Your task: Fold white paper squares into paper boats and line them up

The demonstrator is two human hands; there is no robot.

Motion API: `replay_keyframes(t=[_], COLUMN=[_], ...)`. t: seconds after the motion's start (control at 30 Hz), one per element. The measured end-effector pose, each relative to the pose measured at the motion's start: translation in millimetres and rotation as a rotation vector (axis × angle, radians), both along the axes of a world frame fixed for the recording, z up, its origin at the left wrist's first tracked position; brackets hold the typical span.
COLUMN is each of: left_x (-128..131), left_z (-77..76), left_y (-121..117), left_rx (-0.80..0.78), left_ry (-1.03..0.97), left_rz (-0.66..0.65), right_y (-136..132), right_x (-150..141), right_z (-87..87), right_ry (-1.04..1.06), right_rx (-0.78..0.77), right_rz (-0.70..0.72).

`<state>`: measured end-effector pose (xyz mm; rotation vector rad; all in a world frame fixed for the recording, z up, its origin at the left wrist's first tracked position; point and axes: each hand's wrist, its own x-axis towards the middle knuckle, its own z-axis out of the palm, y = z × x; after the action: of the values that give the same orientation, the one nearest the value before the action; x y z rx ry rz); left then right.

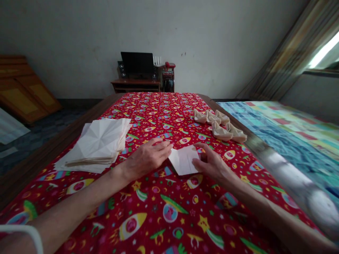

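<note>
A small folded white paper (185, 159), with a crease near its left side, is between my two hands just above or on the red cloth. My right hand (212, 162) pinches its right edge, thumb in front and fingers curled behind. At the paper's left edge, my left hand (152, 155) has its fingers bent and close together, gripping the upper left corner; its thumb is hidden. Left of my left hand lies a stack of creased white paper sheets (99, 137). Several folded paper boats (221, 131) stand grouped beyond my right hand.
The red patterned cloth (164, 116) covers a long table with a dark wooden edge (87, 109). To the right is a bed with a patchwork cover (265, 134). A monitor (137, 63) and speakers stand by the far wall; a wooden cabinet (26, 88) is at left.
</note>
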<state>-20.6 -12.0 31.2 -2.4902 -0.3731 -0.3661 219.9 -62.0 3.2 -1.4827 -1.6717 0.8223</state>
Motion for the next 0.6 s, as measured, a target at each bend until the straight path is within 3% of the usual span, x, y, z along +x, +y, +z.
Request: replay_keyframes(t=[0.17,0.3,0.43,0.6], left_x=[8.2,7.6,1.9,-4.9], left_z=[-5.3,-17.3,-24.9,-32.8], left_y=[21.7,-1.3,-28.9,-38.1], left_rx=[-0.152,-0.341,-0.476,-0.629], left_ry=[-0.041,-0.077,-0.145,-0.184], left_rz=[0.049,0.045,0.042,0.052], right_y=[-21.5,-26.5,-27.4,-27.6], right_x=[-3.6,-6.6,-12.6,-11.0], right_z=[-6.1,-4.9,-2.3,-9.6], right_ry=[-0.08,-0.144,0.037,0.008], right_rx=[0.004,-0.023,-0.162,-0.162], right_rz=[-0.012,-0.019,-0.038,0.02])
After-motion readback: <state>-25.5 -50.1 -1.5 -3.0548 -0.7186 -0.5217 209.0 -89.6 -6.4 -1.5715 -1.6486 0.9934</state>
